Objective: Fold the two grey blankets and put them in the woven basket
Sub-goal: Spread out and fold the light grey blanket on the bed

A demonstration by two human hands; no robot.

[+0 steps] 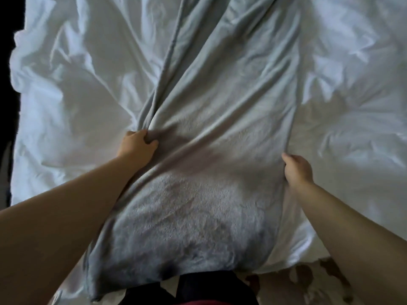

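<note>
At the near edge of the bed (66, 95), the grey blanket (198, 194) hangs over. Your right hand (297, 168) has its fingers curled around the blanket's right edge. A little farther, your left hand (137, 144) grips a bunch of its left edge. The blanket runs on along the middle of the bed to the far side.

Rumpled white bedding (77, 89) above brown-patterned floor (308, 280).

Plain light grey on the blanket (209, 150), darker toward 6 o'clock. Plain white on the sheet (77, 84) at 9 and 3 o'clock. Black, edged red, on the clothing (209, 287) at 6 o'clock. Pale with brown blotches on the floor (308, 280) at 5 o'clock.
</note>
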